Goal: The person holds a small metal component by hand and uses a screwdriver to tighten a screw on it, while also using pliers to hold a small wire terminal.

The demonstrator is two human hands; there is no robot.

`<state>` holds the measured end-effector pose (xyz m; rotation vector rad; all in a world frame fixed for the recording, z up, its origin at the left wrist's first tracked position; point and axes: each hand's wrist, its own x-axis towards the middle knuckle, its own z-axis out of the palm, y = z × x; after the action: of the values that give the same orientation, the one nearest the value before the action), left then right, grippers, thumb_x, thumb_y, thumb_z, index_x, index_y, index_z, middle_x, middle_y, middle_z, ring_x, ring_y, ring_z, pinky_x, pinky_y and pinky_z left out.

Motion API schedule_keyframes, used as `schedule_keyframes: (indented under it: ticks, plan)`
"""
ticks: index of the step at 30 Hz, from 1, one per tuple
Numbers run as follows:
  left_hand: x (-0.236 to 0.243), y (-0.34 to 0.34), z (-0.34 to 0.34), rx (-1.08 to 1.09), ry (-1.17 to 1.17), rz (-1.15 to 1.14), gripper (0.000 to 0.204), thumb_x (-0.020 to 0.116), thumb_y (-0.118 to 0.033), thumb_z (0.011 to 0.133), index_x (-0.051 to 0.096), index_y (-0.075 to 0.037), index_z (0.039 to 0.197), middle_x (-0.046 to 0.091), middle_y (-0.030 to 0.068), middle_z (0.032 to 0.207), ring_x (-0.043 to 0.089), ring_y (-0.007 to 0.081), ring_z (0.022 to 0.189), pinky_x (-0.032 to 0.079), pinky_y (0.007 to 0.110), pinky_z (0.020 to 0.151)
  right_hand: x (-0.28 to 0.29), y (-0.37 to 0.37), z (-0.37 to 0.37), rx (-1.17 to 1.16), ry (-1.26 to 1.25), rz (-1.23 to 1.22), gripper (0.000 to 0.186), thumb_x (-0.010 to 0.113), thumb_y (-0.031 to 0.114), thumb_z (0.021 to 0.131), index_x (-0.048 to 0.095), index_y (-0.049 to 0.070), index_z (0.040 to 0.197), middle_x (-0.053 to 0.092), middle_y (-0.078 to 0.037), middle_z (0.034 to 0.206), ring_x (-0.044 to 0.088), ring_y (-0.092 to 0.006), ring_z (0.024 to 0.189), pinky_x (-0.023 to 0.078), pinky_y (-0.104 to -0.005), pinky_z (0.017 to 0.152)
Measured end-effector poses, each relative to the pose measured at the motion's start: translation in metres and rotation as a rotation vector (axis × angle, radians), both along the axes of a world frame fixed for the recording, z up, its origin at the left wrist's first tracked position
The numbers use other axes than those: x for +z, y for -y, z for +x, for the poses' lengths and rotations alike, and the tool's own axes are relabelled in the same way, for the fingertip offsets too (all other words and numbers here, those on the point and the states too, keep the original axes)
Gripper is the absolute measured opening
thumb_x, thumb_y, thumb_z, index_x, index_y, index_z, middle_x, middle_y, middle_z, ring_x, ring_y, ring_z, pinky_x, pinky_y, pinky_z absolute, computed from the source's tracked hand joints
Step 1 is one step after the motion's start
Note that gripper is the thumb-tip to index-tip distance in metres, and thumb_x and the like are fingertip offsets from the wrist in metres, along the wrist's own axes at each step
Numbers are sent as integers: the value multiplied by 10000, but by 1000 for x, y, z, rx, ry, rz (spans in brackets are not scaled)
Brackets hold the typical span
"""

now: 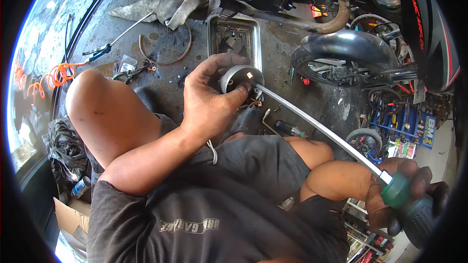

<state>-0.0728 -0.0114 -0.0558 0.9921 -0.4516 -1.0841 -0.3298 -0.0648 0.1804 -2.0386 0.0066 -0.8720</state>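
Tray: rectangular metal tray (257,44) just beyond the left hand, holding dark small parts, hard to make out.
Left hand (210,98): fingers clamped on round grey metal cylinder part (237,77).
Right hand (407,199): fingers closed around long green-handled screwdriver (321,129), tip at the cylinder.

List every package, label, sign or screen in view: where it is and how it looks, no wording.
Cardboard box: lower left by the knee, brown, flap open.
Small clear plastic bag: on the floor at upper left, crumpled.
Blue carded packs: right edge on a tool rack, rectangular, blue with yellow.
Motorcycle fairing decal: upper right, red lettering on black.
No screens.
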Motion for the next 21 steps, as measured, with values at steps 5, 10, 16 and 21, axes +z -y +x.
schedule_keyframes:
  ticks: [5, 10, 16, 21]
  plan:
    - [-2, 1, -4, -19, -59, 1, 343, 693, 112, 745, 631, 16, 1068, 678, 78, 1013, 642, 129, 931, 525, 259, 826, -3, -5, 11, -31, 16, -32, 747, 839, 132, 727, 484, 273, 1369, 441, 39, 1302, 536, -248, 1066, 520, -384, 864]
    - [-2, 0, -2, -38, -57, 13, 350, 688, 120, 746, 626, 18, 1075, 679, 82, 1017, 642, 127, 943, 527, 260, 828, -15, -16, 26, -304, 127, -201, 730, 798, 150, 733, 442, 169, 1370, 401, -62, 1301, 436, -290, 1145, 528, -427, 826]
    - [0, 0, -2, -18, -66, -11, 347, 689, 122, 750, 625, 21, 1076, 681, 84, 1011, 643, 128, 940, 529, 257, 821, -4, -13, 33, -135, -8, -431, 823, 775, 124, 733, 292, 21, 1392, 400, -163, 1208, 451, -293, 1078, 546, -415, 701]
    - [-2, 1, -3, -25, -7, -3, 342, 682, 128, 752, 626, 23, 1072, 683, 88, 1001, 646, 130, 940, 530, 258, 822, -1, -22, 28, -144, -127, -221, 922, 821, 75, 693, 241, -25, 1403, 416, -189, 1124, 523, -267, 943, 495, -289, 572]
